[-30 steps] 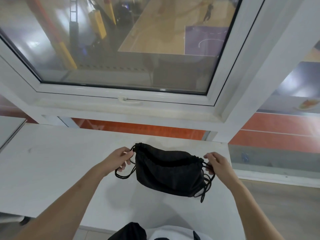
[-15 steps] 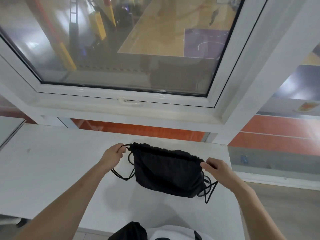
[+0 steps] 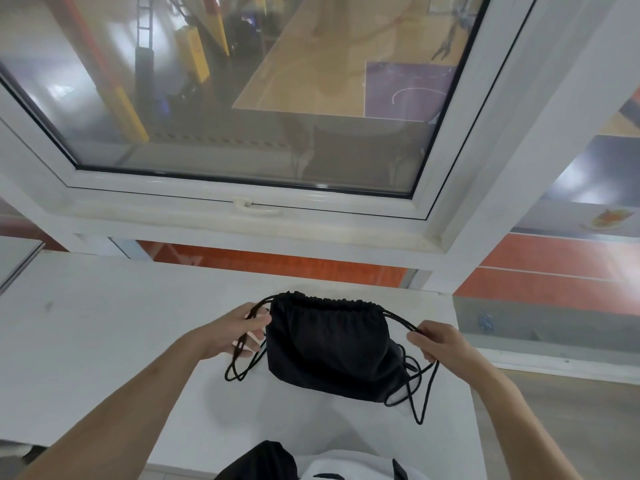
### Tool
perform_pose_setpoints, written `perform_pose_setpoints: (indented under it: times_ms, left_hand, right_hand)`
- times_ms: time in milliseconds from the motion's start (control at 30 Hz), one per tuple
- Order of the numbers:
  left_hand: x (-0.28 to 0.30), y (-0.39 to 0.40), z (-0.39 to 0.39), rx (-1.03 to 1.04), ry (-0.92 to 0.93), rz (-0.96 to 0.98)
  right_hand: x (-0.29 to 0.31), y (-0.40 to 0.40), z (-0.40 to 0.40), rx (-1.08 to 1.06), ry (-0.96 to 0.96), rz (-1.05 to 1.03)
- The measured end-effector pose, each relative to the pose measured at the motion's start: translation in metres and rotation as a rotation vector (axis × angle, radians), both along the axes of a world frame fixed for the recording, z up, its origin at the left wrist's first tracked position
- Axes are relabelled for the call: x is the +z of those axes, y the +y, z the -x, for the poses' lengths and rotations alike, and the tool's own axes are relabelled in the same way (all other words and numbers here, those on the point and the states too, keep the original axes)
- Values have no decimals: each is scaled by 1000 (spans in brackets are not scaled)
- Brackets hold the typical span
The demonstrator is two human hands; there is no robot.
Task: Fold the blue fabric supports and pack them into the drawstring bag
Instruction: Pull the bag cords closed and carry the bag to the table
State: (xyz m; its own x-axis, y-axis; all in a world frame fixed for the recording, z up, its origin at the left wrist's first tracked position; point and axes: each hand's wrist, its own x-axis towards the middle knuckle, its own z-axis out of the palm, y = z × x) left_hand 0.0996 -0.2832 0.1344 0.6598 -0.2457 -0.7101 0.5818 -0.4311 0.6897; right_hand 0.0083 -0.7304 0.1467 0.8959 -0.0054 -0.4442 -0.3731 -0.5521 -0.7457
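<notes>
White counter point(image 3: 104, 327) under a window: black drawstring bag point(image 3: 329, 344) lying cinched, left hand point(image 3: 235, 332) and right hand point(image 3: 434, 342) each pinching its cords point(image 3: 398, 315); closing step apparently underway, blue supports unseen, presumably inside; next, a final outward tug.

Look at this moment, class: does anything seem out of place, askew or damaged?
Nothing stands out. The black drawstring bag sits on the white table, its mouth gathered, while the left hand and right hand pull its cords sideways. No blue supports show.
</notes>
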Motion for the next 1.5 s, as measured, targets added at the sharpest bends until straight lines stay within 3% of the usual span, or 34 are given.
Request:
perform_pose_setpoints:
  times_ms: [300, 433, 600, 767, 933, 1100, 1167, 1233, 1333, 1500]
  left_hand:
    - [-4, -32, -7, -85, -156, -116]
    - [-6, -32, -4, -109, -120, 28]
    - [-6, -38, 8, -135, -61, -61]
    - [-19, -37, 8, 249, -110, 63]
    - [-15, -35, 0, 552, -137, 127]
    - [-33, 4, -3, 878, -188, -11]
    - [-41, 24, 1, 919, -204, -76]
    - [-44, 32, 7, 866, -242, -126]
    - [-44, 29, 16, 610, -325, -260]
    - [-59, 28, 27, 266, -224, -247]
  right_hand:
    - [-1, 39, -22, 9, -19, 35]
    - [-6, 44, -26, 9, -30, 77]
    - [-15, 54, -34, -5, -52, 139]
    - [-9, 59, -32, -30, -90, 109]
    - [-8, 54, -22, -221, -192, 75]
    - [-20, 20, -6, -469, -284, 157]
    - [-29, 11, 1, -502, -265, 207]
    - [-38, 13, 8, -487, -240, 209]
    - [-53, 18, 14, -391, -207, 228]
    - [-53, 46, 11, -190, -263, 287]
